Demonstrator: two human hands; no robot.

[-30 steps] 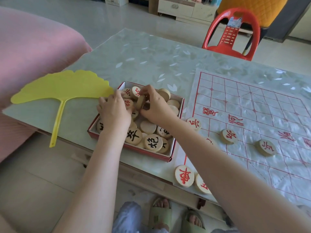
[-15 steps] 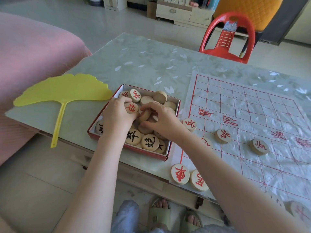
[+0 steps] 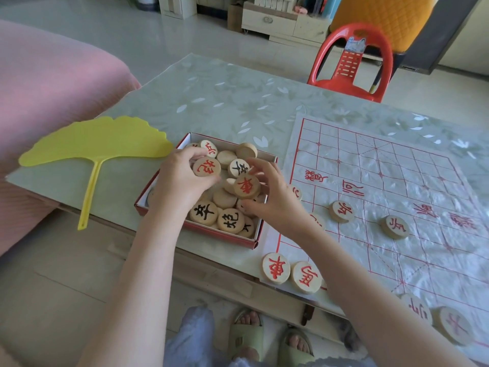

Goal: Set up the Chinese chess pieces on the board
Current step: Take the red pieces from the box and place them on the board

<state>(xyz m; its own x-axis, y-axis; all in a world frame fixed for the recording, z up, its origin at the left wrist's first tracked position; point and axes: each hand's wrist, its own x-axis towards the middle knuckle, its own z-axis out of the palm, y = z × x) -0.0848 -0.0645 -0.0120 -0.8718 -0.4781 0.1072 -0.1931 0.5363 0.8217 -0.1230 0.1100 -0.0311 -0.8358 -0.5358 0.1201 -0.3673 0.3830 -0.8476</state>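
A: Start at the left edge of the bench (image 3: pixel 225 102). What lies there?

B: Only a yellow leaf-shaped fan (image 3: pixel 95 144), which has no part in the game. Just beside it, near the front edge, is the red-sided box (image 3: pixel 195 229), and most of the pieces are in it, heaped, some face up with black characters, some blank side up.

A: And the hands?

B: Both are over the box. The left hand (image 3: pixel 180 186) has its grip closed on a red-marked piece (image 3: pixel 206 166), pinched between thumb and fingertips above the pile. The right hand (image 3: pixel 275 200) grips a second red piece (image 3: pixel 247 186) by its edge, lifted clear of the heap.

A: So what is already out?

B: Further right, the paper board (image 3: pixel 397 165) lies flat, reaching the front edge. Two red pieces, a chariot piece (image 3: pixel 276 268) and a horse piece (image 3: pixel 306 277), sit touching at its near left corner. Two soldier pieces (image 3: pixel 341 211) stand apart on one line further in, and at least two more show partly behind the right forearm. Two others sit along the near edge, low at the right.

A: How far along, then?

B: Early, I judge. Only some red pieces are placed; no black piece is on the board, and its far half is bare.
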